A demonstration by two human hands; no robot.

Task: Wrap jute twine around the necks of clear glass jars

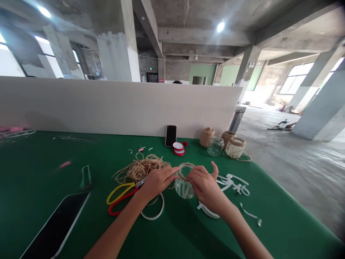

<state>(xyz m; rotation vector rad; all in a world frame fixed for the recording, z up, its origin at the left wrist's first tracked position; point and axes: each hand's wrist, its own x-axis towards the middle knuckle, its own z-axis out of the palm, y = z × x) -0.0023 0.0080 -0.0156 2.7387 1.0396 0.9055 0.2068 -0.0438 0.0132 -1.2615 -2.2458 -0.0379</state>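
A clear glass jar with whitish strips on its side stands in front of me, twine wound around its rim. My left hand reaches the rim from the left, its fingers pressed together at the twine. From the right, my right hand grips the rim with bent fingers, one finger sticking up. The fingertips partly hide the twine. Beside my left hand lie a loose heap of twine and scissors with yellow and red handles. A white ring shows under my left forearm.
White tape scraps and a white roll lie at right. Behind stand a bare jar, twine-wrapped jars, red-and-white rolls and a phone. A larger device lies front left. A white board borders the green table.
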